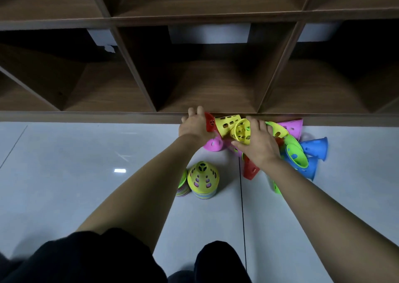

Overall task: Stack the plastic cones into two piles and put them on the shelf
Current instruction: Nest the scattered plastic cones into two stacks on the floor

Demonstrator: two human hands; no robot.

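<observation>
A heap of loose plastic cones lies on the floor against the shelf's base. My left hand grips a red cone at the heap's left end. My right hand holds a yellow cone lying on its side, beside another yellow cone. Pink cones, blue cones, a green cone and a second red cone surround them. Closer to me stand two stacks: one topped yellow, and a lower one topped green.
The wooden shelf of open cubbies rises right behind the heap; the middle cubby is above my hands. Glossy grey floor tiles spread left and right. My dark-clothed knees fill the bottom of the view.
</observation>
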